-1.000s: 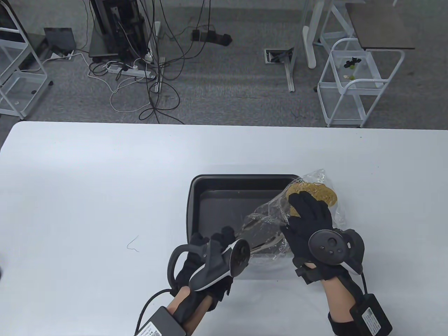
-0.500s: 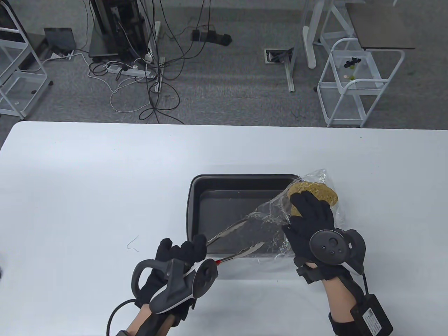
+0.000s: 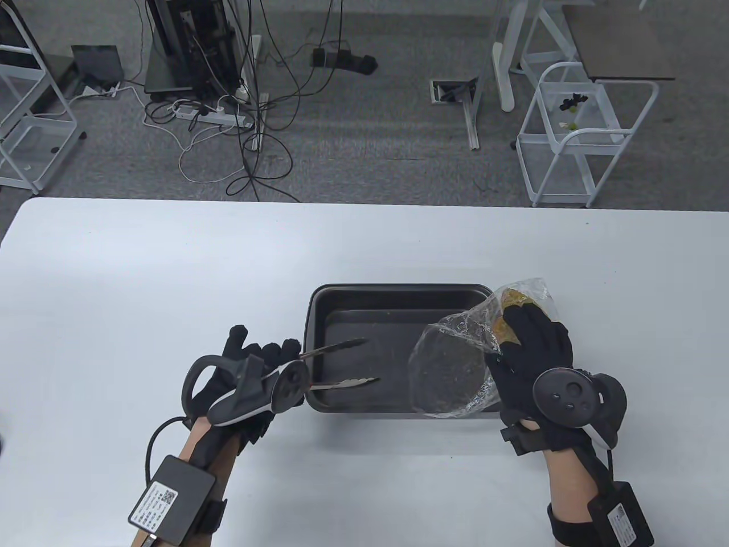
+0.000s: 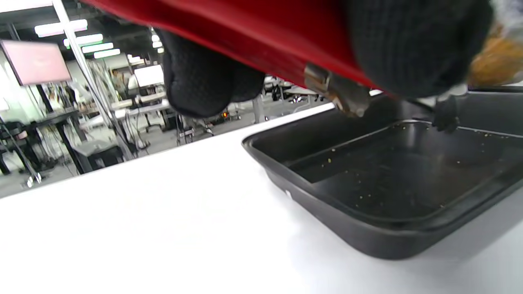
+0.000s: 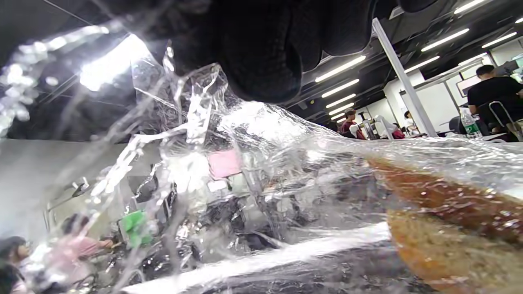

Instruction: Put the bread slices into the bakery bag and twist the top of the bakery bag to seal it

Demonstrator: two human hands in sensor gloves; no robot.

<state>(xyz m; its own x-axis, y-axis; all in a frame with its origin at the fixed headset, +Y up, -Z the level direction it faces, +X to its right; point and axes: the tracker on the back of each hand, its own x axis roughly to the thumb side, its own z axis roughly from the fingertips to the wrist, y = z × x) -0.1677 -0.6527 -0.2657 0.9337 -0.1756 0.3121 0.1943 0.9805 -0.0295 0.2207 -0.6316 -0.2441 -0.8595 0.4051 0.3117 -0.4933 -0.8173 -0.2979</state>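
My right hand grips a clear plastic bakery bag over the right end of the black tray. The bag's mouth gapes wide toward the left. Brown bread slices sit in the bag's far end, partly hidden under my fingers. In the right wrist view the crinkled bag fills the frame, with the bread at lower right. My left hand holds metal tongs by their red handle. The tongs' tips are apart and empty above the tray's left half.
The tray holds only crumbs. White table stretches wide to the left and behind the tray. Beyond its far edge lie the floor, cables and a white cart.
My left hand has drawn the tongs out of the bag and moved left. My right hand has shifted slightly right and tilted the bag, so its mouth stands open.
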